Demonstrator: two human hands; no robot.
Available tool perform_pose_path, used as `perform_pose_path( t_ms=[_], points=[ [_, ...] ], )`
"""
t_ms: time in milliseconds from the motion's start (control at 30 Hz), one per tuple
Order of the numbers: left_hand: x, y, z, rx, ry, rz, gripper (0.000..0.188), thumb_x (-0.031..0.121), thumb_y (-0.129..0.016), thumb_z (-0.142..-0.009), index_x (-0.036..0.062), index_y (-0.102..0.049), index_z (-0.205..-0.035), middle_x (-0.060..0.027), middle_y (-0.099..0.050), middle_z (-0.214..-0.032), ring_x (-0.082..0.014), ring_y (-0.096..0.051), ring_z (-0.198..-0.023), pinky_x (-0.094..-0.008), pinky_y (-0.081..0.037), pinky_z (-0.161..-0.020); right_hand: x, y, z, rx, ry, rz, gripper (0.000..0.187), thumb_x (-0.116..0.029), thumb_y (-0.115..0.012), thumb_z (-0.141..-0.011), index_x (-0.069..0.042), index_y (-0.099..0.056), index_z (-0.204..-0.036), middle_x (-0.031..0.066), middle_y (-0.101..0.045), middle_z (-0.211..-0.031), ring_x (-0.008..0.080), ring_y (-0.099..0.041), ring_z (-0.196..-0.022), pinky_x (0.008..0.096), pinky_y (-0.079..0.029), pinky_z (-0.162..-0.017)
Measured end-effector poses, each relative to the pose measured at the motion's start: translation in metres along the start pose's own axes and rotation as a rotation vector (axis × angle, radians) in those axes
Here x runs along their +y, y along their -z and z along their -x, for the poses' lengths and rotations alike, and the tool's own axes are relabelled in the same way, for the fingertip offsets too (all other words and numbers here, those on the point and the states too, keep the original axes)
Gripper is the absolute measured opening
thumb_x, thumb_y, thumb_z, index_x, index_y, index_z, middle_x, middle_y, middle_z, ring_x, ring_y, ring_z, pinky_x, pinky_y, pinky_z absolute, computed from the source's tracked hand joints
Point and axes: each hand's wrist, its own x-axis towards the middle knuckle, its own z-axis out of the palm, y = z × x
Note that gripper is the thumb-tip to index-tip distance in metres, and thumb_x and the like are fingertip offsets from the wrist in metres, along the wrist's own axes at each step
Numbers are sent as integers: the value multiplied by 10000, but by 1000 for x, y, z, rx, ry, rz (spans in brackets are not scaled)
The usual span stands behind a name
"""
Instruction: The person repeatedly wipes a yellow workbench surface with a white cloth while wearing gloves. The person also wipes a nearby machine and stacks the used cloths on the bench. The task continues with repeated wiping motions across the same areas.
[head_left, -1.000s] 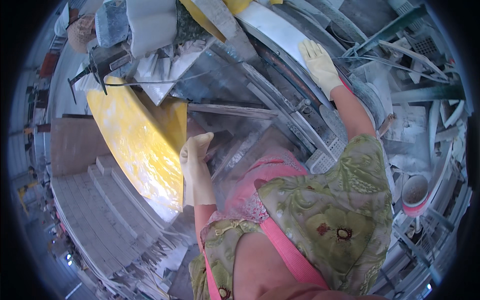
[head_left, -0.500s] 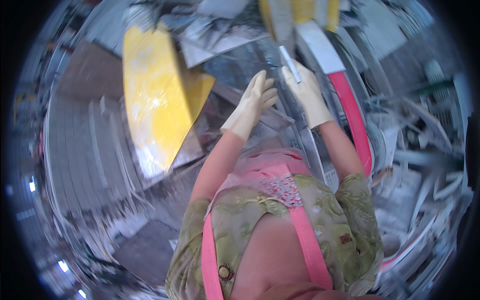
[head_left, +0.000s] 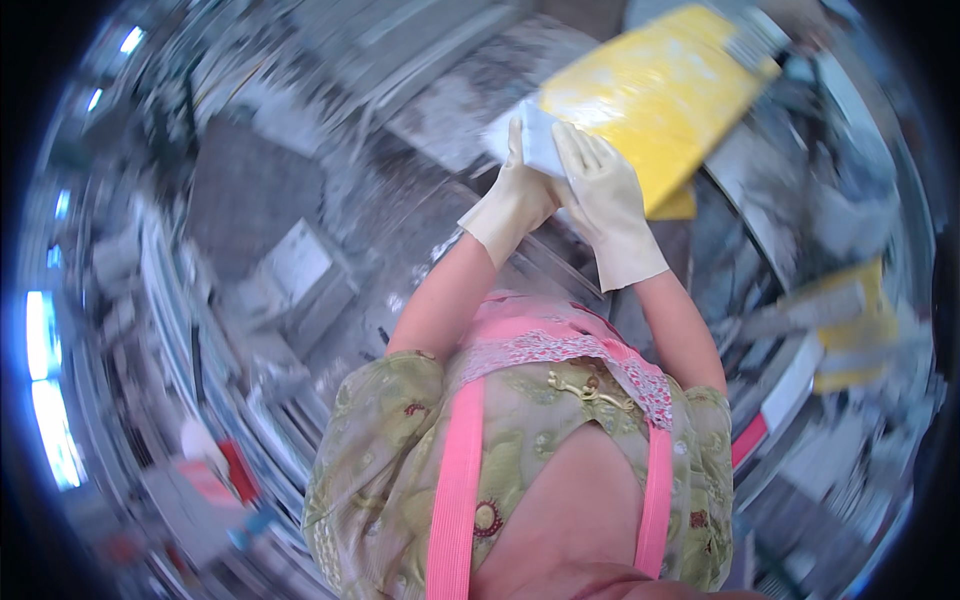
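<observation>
Cream-gloved L hand & R hand hold pale flat rectangular slab btwn them, at near end of glossy yellow sheet. Prob best: even pressure both sides, slab level.

cluttered workshop, stacked grey boards, dusty floor

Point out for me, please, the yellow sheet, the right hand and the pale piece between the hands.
Yellow sheet (head_left: 660, 105): head view, middle of its shiny surface.
Right hand (head_left: 606, 192): head view, back of the gloved hand.
Pale piece (head_left: 541, 142): head view, middle of its visible face.
</observation>
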Motion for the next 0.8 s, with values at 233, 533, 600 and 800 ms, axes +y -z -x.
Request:
perform_pose_path(
  t_ms=[233, 533, 600, 800],
  points=[
    [84, 61, 92, 214, -505, 147, 695, 644, -319, -1034, 144, -481, -1489, -46, -544, -1481, -247, -484, -1363, -459, -295, -1175, -98, -53, -99, 6, 417, -384, 368, -104, -669, -809, 11, -593, -1150, 132, -681, -976, 312, -667, -845, 428, -551, -758],
    [98, 110, 209, 494, -1039, 451, 698, 660, -334, -1015, 161, -490, -1477, -51, -563, -1429, -249, -525, -1296, -451, -333, -1119, -227, -73, -139, -160, 825, -646, 230, -128, -603, -880, 47, -598, -1028, 194, -692, -926, 368, -683, -833, 459, -545, -727],
    [93, 119, 229, 594, -1110, 416, 718, 685, -325, -1004, 166, -487, -1473, -58, -580, -1381, -245, -555, -1235, -442, -380, -1046, -245, -77, -131, -404, 670, -825, 241, -165, -549, -922, 68, -604, -948, 232, -687, -872, 405, -686, -812, 468, -543, -729],
    [91, 139, 272, 1001, -1121, -17, 781, 762, -299, -971, 182, -479, -1462, -78, -632, -1237, -235, -646, -1054, -413, -519, -829, -292, -89, -123, -393, 846, -730, 296, -189, -554, -905, 73, -665, -822, 222, -650, -634, 394, -683, -634, 457, -537, -618]
  ],
)
